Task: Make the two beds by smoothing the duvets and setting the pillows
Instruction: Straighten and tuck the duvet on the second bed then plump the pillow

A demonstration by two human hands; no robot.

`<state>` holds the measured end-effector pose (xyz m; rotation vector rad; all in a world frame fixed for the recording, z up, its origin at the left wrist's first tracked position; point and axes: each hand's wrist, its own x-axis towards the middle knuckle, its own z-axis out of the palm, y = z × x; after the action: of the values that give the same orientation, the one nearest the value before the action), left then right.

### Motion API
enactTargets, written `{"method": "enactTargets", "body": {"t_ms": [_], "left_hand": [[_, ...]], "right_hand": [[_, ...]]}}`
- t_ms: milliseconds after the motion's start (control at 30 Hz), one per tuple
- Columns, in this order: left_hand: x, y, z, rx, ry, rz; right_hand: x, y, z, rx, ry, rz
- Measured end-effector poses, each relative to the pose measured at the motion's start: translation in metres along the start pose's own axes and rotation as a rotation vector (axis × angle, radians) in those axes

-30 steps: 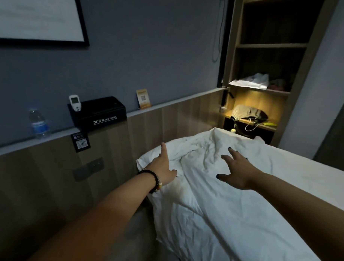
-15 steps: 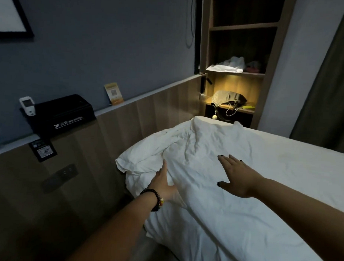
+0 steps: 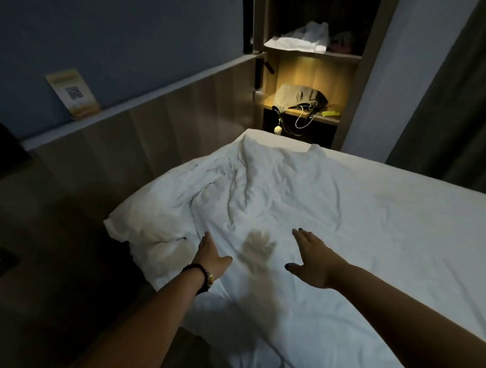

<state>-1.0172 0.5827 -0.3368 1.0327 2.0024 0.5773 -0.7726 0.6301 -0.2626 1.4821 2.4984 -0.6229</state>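
I have both hands flat on the white duvet, fingers straight: left hand beside the pillow, right hand further from it. Pushing toward the pillow risks bunching the creased cloth against it.

white duvet, white pillow, black beaded bracelet
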Motion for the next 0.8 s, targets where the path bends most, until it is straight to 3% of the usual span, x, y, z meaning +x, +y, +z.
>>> {"method": "enactTargets", "body": {"t_ms": [300, 433, 600, 800], "left_hand": [[0.035, 0.007, 0.057, -0.103, 0.123, -0.161], [0.050, -0.004, 0.088, -0.052, 0.080, -0.199], [0.082, -0.023, 0.110, -0.185, 0.070, -0.310], [0.141, -0.096, 0.135, -0.216, -0.052, -0.477]], "right_hand": [[0.042, 0.080, -0.018, -0.060, -0.110, -0.003], [0.059, 0.103, -0.023, -0.072, -0.152, 0.021], [0.096, 0.093, -0.009, -0.038, -0.223, -0.007], [0.144, 0.057, 0.035, 0.217, -0.225, 0.039]]}}
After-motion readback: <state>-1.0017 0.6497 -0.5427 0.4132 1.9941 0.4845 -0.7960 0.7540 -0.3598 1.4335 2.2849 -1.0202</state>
